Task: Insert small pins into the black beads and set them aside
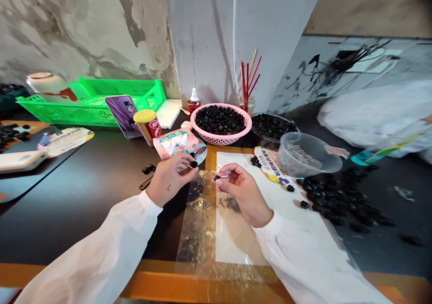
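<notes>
Stretching dark and smooth from the left, the tabletop (pixel 111 182) gives the left forearm room to move, down to an orange-brown edge (pixel 165 286) nearest the person; at right, a loose heap of black pieces (pixel 340 200) crowds the space. The left hand (pixel 171 178) has a narrow grip, fingertips pinching a small round black piece (pixel 194 164) in front of the tissue pack (pixel 161 147). Near it, over white paper (pixel 241 250), the right hand (pixel 248 194) pinches just as narrowly on something slim and pale; a tiny dark piece (pixel 216 177) sits by its fingertips, too small for me to make out. Beyond them run a green basket (pixel 67 111) of perforated plastic, the soft pink pack, a round pink basket (pixel 219 140) with latticed wall, heaped with glossy black bits, and a see-through plastic tub (pixel 293 171) of silvery bits.
</notes>
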{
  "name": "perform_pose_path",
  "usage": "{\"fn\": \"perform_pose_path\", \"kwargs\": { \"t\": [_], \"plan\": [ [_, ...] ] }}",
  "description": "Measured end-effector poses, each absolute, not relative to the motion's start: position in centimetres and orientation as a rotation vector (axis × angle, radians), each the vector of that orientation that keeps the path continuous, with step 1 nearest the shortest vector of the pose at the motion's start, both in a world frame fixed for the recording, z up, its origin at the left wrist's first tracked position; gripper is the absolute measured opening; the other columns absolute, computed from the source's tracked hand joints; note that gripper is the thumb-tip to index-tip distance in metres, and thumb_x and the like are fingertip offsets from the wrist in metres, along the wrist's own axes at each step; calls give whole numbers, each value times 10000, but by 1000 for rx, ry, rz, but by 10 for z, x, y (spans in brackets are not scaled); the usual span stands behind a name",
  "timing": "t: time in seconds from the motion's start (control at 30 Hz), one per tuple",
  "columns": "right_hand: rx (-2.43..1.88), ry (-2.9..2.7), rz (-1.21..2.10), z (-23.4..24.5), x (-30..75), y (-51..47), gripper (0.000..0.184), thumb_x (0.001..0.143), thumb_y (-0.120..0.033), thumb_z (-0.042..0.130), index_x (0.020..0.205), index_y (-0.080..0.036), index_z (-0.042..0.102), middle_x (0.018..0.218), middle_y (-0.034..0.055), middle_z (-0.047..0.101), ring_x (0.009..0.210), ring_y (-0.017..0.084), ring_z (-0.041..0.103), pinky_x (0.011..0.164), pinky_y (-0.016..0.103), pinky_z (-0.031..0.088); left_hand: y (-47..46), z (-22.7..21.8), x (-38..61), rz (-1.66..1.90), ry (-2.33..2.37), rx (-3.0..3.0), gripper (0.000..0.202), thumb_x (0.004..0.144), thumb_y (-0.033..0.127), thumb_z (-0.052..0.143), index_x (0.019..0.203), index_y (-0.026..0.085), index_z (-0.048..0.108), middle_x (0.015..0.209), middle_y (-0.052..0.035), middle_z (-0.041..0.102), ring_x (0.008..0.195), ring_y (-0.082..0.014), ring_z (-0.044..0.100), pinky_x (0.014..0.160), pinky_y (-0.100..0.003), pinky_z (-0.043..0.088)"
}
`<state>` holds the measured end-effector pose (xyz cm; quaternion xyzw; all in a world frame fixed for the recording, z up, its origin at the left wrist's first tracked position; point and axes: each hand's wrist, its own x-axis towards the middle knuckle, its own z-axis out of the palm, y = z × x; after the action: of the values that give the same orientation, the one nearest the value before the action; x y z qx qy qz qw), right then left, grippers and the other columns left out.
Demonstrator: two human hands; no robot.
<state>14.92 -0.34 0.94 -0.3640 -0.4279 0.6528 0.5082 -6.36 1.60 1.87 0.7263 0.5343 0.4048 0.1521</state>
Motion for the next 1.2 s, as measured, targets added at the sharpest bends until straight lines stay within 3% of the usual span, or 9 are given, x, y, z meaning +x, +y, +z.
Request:
{"fn": "perform_pose_path", "kwargs": {
  "t": [0.23,0.67,1.0,1.2],
  "plan": [
    [-878,-1219,1284,10,149,-6,301,680,-280,848,872,-234,621,868,-17,659,817,142,651,762,274,565,-8,25,-37,1162,1347,2012,169,825,306,694,945,187,678,878,-43,757,690,-151,722,591,-211,602],
    [-924,-1401,1127,17,147,-16,248,765,-299,809,907,-239,615,873,-21,673,788,139,680,696,255,581,-13,21,-39,1168,1294,2178,199,832,249,722,1030,264,713,943,-11,762,633,-136,706,589,-238,611],
    [-901,-1405,1143,14,148,-14,240,780,-327,798,908,-235,616,874,-13,676,794,136,668,679,245,572,-12,27,-35,1268,1147,2424,218,834,130,694,1045,168,729,894,-31,757,660,-92,696,597,-149,591],
    [-905,-1390,1164,12,149,-12,242,770,-295,803,916,-236,620,881,-10,684,800,137,670,689,252,575,-13,28,-34,1291,1129,2482,233,846,105,690,1064,176,728,945,-38,767,715,-88,704,630,-141,586]
  ]
}}
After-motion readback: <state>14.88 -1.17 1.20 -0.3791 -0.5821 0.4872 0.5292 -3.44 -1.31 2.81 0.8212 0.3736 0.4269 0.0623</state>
